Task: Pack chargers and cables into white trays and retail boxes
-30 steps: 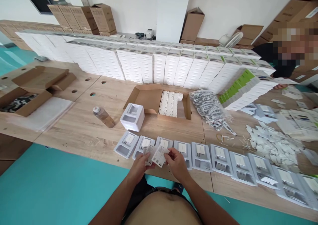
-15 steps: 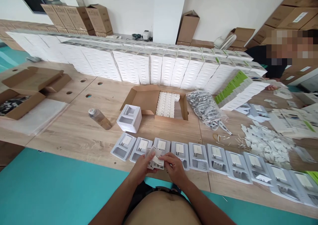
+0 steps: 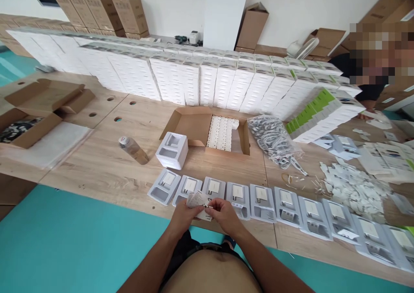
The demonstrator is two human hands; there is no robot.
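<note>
A small fanned bunch of printed white leaflets is gripped in my left hand, thumb on top. My right hand pinches the right edge of a leaflet in the bunch between thumb and fingertips. Both hands are over the table's front edge, close together. Just beyond them runs a row of grey plastic trays, each with a flat white device in its upper recess. Several trays to the right also have printed papers in the lower recess. The tray behind the leaflets is partly hidden.
Stacked trays stand beside a bottle. An open carton contains white pieces, near bagged cables. White boxes form a wall behind. Loose white pieces lie right, and another person is at the far right.
The whole view has shifted slightly. The leaflets are turned and fanned a little differently, and my fingers have moved closer together on them.
</note>
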